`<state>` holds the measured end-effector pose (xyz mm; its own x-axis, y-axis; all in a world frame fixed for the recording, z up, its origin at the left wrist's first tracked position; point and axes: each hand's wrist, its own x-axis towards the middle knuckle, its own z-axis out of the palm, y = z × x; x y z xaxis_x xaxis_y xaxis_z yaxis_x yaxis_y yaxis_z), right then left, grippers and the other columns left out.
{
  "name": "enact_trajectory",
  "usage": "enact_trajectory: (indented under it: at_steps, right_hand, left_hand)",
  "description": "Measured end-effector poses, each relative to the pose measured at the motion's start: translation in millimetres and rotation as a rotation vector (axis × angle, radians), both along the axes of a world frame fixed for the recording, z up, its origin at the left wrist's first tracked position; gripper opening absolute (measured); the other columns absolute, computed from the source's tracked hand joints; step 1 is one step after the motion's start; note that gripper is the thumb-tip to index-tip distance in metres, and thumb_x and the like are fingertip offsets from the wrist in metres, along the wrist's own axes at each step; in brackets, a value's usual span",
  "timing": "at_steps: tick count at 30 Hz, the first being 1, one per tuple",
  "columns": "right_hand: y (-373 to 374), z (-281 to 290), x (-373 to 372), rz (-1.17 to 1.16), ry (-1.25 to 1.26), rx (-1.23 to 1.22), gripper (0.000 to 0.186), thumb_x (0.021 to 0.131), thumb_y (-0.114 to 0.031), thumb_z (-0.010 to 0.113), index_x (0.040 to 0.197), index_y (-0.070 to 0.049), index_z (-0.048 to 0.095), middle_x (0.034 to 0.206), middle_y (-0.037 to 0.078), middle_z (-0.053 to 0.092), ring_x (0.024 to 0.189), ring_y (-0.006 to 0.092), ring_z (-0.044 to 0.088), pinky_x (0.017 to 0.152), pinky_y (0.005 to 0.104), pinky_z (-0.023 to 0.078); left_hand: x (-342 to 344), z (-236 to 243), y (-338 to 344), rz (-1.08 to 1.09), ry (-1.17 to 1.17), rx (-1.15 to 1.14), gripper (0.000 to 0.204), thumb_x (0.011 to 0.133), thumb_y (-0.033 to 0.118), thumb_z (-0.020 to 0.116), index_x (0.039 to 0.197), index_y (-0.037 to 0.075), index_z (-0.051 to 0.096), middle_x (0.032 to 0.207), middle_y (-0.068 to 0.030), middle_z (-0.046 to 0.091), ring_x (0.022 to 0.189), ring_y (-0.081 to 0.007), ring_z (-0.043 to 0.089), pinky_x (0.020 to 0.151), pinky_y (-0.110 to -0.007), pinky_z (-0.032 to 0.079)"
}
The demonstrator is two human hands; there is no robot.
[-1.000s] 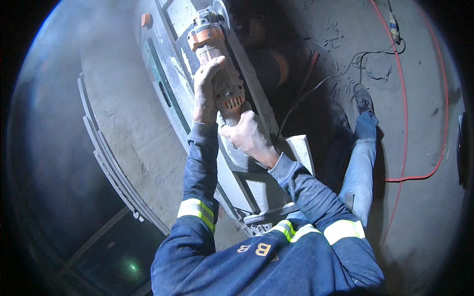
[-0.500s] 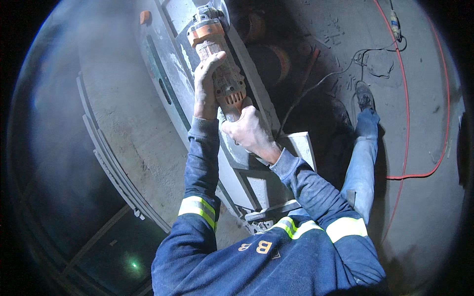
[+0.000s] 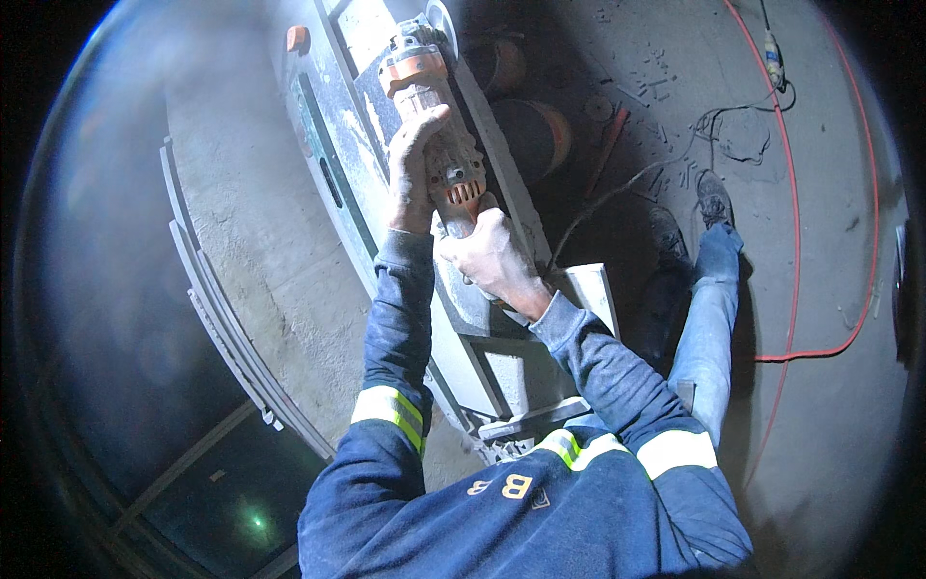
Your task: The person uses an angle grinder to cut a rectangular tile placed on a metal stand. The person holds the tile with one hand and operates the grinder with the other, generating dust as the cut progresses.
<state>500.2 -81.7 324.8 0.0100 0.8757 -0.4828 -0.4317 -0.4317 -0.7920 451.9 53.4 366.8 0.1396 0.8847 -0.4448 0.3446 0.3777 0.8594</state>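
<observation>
A dusty angle grinder (image 3: 446, 145) with orange housing lies lengthwise above a long, pale grey metal structure (image 3: 371, 227), its disc (image 3: 442, 29) at the upper end by the structure's edge; I cannot tell if the disc touches it. My left hand (image 3: 413, 164) wraps round the left side of the grinder's body. My right hand (image 3: 487, 256) is closed on its rear handle. An orange block (image 3: 297, 39) and a green slotted strip (image 3: 323, 154) are on the structure to the left.
Curved metal strips (image 3: 222, 309) line the left. On the floor at right lie red hoses (image 3: 791, 193), a dark cable (image 3: 617, 183) with a plug connector (image 3: 773, 60), and scattered small pieces (image 3: 656, 87). Round dark objects (image 3: 531, 135) with orange rims sit beside the structure. My shoe (image 3: 714, 198) is at the right.
The whole view has shifted slightly, so most things appear a little farther right. Both hands keep their grip on the grinder, with little visible movement against the structure.
</observation>
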Motion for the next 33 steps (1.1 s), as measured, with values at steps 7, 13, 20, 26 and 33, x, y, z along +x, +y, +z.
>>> enact_trajectory:
  at_steps: [7, 13, 20, 26, 33]
  right_hand:
    - [-16, -2, -1, 0.156, 0.093, -0.026, 0.054, 0.08, -0.03, 0.069, 0.105, 0.014, 0.052, 0.087, 0.022, 0.064, 0.083, 0.0287, 0.067, 0.07, 0.0391, 0.054]
    - [-15, -4, -7, 0.083, 0.063, -0.035, 0.05, 0.079, -0.028, 0.069, 0.104, 0.012, 0.051, 0.09, 0.024, 0.064, 0.083, 0.0306, 0.067, 0.072, 0.0399, 0.055]
    - [-3, -4, 0, 0.068, 0.056, -0.013, 0.05, 0.078, -0.026, 0.07, 0.103, 0.014, 0.051, 0.092, 0.025, 0.064, 0.086, 0.0318, 0.067, 0.073, 0.0395, 0.054]
    - [-1, -4, -8, 0.012, 0.088, -0.006, 0.047, 0.076, -0.025, 0.074, 0.095, 0.013, 0.053, 0.082, 0.018, 0.062, 0.076, 0.0232, 0.064, 0.065, 0.035, 0.053]
    - [-14, -3, -1, 0.113, 0.056, 0.02, 0.05, 0.079, -0.022, 0.068, 0.104, 0.016, 0.049, 0.085, 0.019, 0.061, 0.073, 0.0253, 0.063, 0.064, 0.0363, 0.053]
  left_hand:
    - [-1, 2, -11, -0.024, 0.007, 0.039, 0.035, 0.084, 0.03, 0.07, 0.106, 0.003, 0.063, 0.091, -0.008, 0.064, 0.078, -0.0188, 0.067, 0.074, -0.032, 0.055]
    - [0, -2, -9, -0.033, -0.034, 0.037, 0.034, 0.084, 0.031, 0.07, 0.104, 0.004, 0.062, 0.089, -0.0085, 0.065, 0.075, -0.0185, 0.067, 0.07, -0.031, 0.056]
    - [4, -1, -2, -0.04, -0.011, 0.016, 0.038, 0.085, 0.035, 0.068, 0.107, 0.004, 0.06, 0.088, -0.0108, 0.067, 0.072, -0.0207, 0.068, 0.067, -0.032, 0.057]
    - [-2, -3, 4, -0.042, 0.005, 0.028, 0.038, 0.086, 0.036, 0.067, 0.107, 0.004, 0.062, 0.088, -0.0106, 0.067, 0.074, -0.0208, 0.069, 0.068, -0.033, 0.058]
    - [7, 4, -13, -0.038, -0.011, 0.027, 0.035, 0.085, 0.033, 0.069, 0.104, 0.004, 0.064, 0.089, -0.0091, 0.067, 0.075, -0.019, 0.068, 0.07, -0.032, 0.056]
